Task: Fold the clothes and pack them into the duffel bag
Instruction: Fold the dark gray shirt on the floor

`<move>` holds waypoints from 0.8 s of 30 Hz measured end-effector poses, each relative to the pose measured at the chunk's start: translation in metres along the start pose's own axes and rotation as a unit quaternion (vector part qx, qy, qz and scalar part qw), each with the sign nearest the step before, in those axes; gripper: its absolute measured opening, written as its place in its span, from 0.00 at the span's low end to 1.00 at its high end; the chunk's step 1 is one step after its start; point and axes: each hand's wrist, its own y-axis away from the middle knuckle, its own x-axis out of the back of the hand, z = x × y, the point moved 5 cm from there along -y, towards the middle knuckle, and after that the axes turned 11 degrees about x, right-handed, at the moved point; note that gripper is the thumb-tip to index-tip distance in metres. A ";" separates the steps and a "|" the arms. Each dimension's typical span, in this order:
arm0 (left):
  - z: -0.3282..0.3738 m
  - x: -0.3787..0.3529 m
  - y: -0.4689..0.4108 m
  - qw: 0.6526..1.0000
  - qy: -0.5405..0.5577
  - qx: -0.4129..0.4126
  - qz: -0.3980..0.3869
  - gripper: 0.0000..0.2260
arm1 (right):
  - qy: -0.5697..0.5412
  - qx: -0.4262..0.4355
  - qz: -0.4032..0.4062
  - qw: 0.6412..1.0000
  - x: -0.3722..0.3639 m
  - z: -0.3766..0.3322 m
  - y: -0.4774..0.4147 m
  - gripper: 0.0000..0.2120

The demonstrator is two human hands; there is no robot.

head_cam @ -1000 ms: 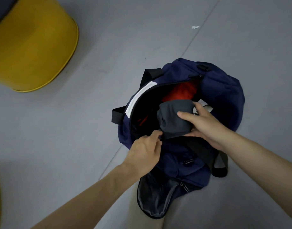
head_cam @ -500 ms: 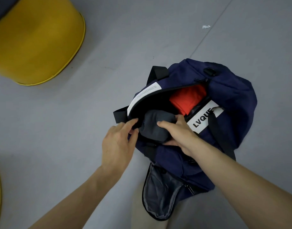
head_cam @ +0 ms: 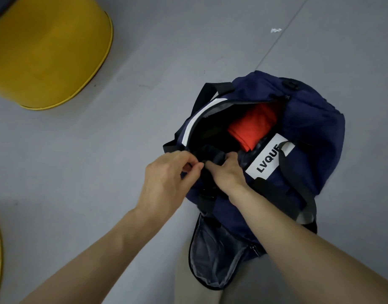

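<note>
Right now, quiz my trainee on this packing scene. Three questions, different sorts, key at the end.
1. True or false: the red garment lies on the floor beside the navy duffel bag.
2. What does the right hand grip at the bag's main opening? A) the dark grey garment; B) a shoe; C) a water bottle.
3. Fill in: the zipped end pocket nearest the person is ____.
Key: 1 false, it is inside the bag; 2 A; 3 open.
</note>
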 end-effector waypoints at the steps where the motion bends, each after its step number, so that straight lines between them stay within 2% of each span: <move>1: -0.001 -0.003 0.000 1.000 -0.007 -0.001 -0.004 0.05 | 0.045 0.001 -0.013 0.999 0.000 0.002 0.000 0.31; 4: -0.012 -0.011 0.000 1.000 -0.028 -0.002 -0.013 0.06 | 0.113 0.045 -0.057 0.991 0.007 -0.004 0.002 0.35; 8: -0.019 -0.011 -0.004 0.999 -0.040 0.001 -0.004 0.07 | 0.191 0.224 -0.051 0.955 0.019 -0.017 0.012 0.38; 10: -0.018 -0.011 -0.005 0.999 -0.034 0.006 -0.004 0.06 | 0.211 0.283 -0.062 0.934 0.015 -0.016 0.017 0.38; 16: -0.015 -0.016 -0.002 0.997 -0.019 0.039 -0.058 0.33 | 0.251 0.296 -0.078 0.918 0.002 -0.013 0.018 0.35; 20: -0.008 -0.012 -0.003 0.997 0.000 0.022 -0.068 0.37 | 0.258 0.302 -0.103 0.912 -0.010 -0.011 0.013 0.34; 24: -0.009 -0.016 -0.002 0.995 -0.053 0.010 -0.080 0.37 | 0.292 0.295 -0.127 0.901 -0.025 -0.002 0.004 0.34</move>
